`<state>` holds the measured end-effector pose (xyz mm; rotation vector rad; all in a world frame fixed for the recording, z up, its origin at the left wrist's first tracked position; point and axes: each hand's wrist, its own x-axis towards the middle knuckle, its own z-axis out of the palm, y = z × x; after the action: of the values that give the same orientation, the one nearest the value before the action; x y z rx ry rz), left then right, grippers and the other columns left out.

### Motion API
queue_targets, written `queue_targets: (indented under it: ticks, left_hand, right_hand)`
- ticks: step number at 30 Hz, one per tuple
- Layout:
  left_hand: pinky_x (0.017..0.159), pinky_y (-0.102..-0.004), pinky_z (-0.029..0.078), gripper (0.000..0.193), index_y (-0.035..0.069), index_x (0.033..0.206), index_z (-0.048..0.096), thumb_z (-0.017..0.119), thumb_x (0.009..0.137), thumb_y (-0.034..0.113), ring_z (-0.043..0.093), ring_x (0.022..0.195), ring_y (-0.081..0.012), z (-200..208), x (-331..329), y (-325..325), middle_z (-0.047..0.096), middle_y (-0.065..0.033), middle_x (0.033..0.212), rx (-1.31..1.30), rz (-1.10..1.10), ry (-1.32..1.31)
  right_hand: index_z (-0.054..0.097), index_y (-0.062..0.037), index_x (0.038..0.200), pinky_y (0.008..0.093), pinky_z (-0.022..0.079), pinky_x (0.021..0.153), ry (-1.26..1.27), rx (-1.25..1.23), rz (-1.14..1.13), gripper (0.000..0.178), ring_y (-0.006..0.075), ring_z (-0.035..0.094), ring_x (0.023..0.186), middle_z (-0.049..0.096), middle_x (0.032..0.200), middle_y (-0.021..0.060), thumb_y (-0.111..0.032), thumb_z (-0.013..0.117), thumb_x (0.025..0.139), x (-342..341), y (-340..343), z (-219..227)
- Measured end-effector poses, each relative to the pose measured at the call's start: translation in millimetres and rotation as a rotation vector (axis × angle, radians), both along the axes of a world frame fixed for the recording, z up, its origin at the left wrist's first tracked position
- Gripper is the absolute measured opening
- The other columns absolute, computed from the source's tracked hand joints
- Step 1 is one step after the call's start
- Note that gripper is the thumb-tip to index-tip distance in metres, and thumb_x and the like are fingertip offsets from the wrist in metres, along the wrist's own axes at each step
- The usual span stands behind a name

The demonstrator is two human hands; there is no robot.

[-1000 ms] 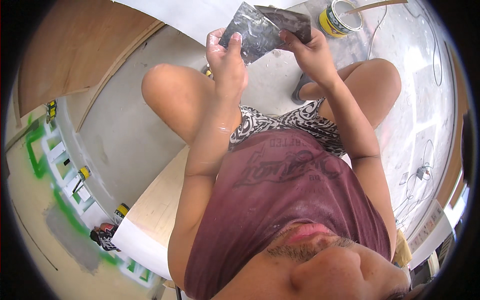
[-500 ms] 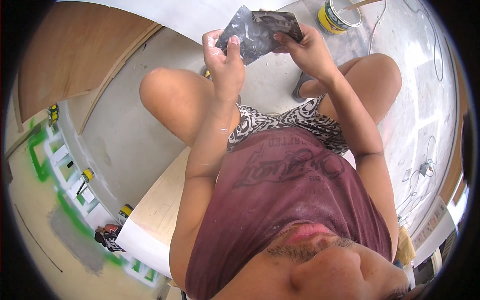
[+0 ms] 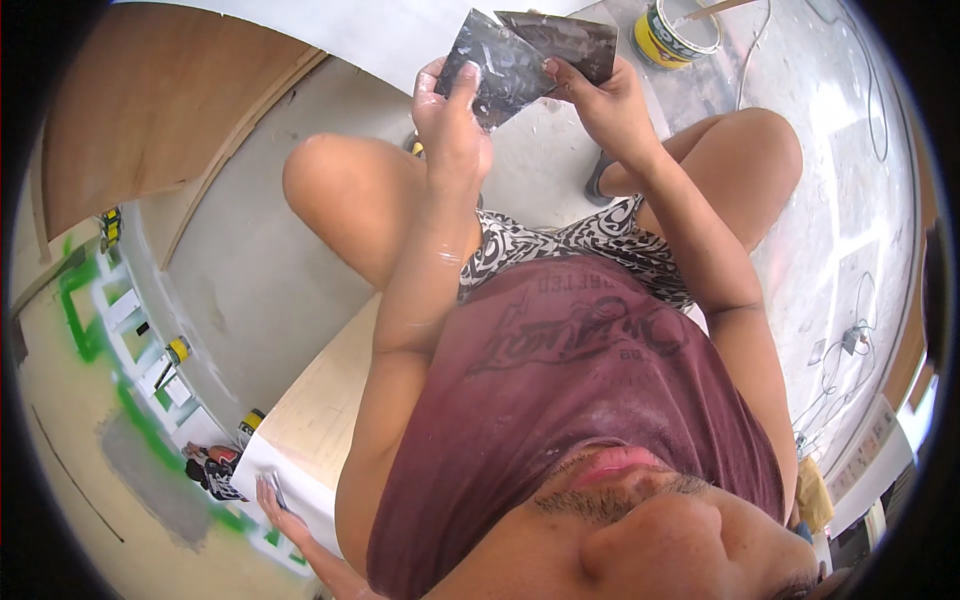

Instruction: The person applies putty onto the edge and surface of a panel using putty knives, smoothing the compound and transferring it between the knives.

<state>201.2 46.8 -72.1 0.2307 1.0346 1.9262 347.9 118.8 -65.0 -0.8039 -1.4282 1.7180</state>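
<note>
Above my lap, my left hand (image 3: 452, 115) grips a thin dark filler spreader (image 3: 492, 72), a flat four-cornered plate smeared with white, thumb on its face. My right hand (image 3: 612, 108) pinches a second dark spreader (image 3: 578, 45), more brownish and also marked with white. The two plates overlap near the middle, the left one in front of part of the right one. My right thumb tip is at the edge of the left plate. Fingers behind the plates are mostly hidden.
A yellow-and-green pail (image 3: 662, 40) with a stick across it stands at upper right. A white board (image 3: 390, 35) lies ahead. At lower left, another person's hand (image 3: 275, 505) presses something grey on a white panel (image 3: 312, 495). Cables (image 3: 845, 345) trail along the right.
The spreaders have turned against each other, the right one shifting right so more of the left one's face shows. Another person's hand and forearm have come into view at lower left.
</note>
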Motion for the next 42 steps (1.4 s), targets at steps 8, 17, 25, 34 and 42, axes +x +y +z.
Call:
queue_targets:
  ticks: [8, 17, 25, 34, 42]
  left_hand:
    - [0.08, -0.0285, 0.053, 0.029, 0.0, 0.116, 0.048, 0.059, 0.09, -0.004, 0.061, 0.087, -0.0145, 2.9, -0.6, -2.2, 0.063, -0.0109, 0.1, -0.043, 0.037, 0.104]
    - [0.077, -0.0264, 0.051, 0.028, 0.001, 0.116, 0.049, 0.059, 0.09, -0.003, 0.059, 0.086, -0.0118, 0.6, 0.4, -5.1, 0.062, -0.0092, 0.1, 0.011, 0.06, 0.238]
    - [0.079, -0.025, 0.049, 0.028, -0.001, 0.116, 0.048, 0.059, 0.09, -0.003, 0.057, 0.087, -0.0106, 7.5, 2.4, -4.1, 0.061, -0.0081, 0.101, -0.02, 0.055, 0.29]
    - [0.082, -0.027, 0.051, 0.033, -0.002, 0.118, 0.048, 0.064, 0.089, 0.0, 0.058, 0.089, -0.0129, 11.3, -3.9, -5.9, 0.06, -0.0096, 0.103, -0.01, 0.029, 0.518]
    - [0.076, -0.0238, 0.048, 0.03, -0.002, 0.117, 0.048, 0.061, 0.091, 0.002, 0.056, 0.085, -0.0099, 11.9, -3.1, -1.4, 0.06, -0.0074, 0.098, -0.064, 0.05, 0.234]
  right_hand:
    - [0.062, 0.0026, 0.112, 0.0312, 0.056, 0.084, -0.042, 0.115, 0.127, 0.02, 0.0116, 0.064, 0.091, 0.068, 0.101, 0.005, -0.008, 0.058, 0.096, 5.2, 6.7, 2.1]
    - [0.063, 0.0013, 0.114, 0.0307, 0.058, 0.082, -0.036, 0.015, 0.143, 0.021, 0.0123, 0.065, 0.09, 0.069, 0.102, 0.0046, -0.008, 0.057, 0.096, 4.3, 7.1, 2.3]
    - [0.063, 0.0031, 0.108, 0.0274, 0.054, 0.076, -0.023, 0.007, 0.084, 0.019, 0.011, 0.064, 0.079, 0.07, 0.09, 0.0058, -0.01, 0.058, 0.095, 2.6, 5.0, 0.9]
    - [0.062, 0.0032, 0.107, 0.0285, 0.052, 0.074, -0.204, 0.052, 0.219, 0.019, 0.0104, 0.063, 0.08, 0.07, 0.086, 0.0056, -0.011, 0.057, 0.096, 6.3, 2.4, 7.0]
    - [0.061, 0.0025, 0.112, 0.028, 0.051, 0.076, -0.044, 0.122, 0.02, 0.02, 0.0102, 0.06, 0.079, 0.069, 0.087, 0.0059, -0.008, 0.055, 0.096, -4.6, -5.5, 12.0]
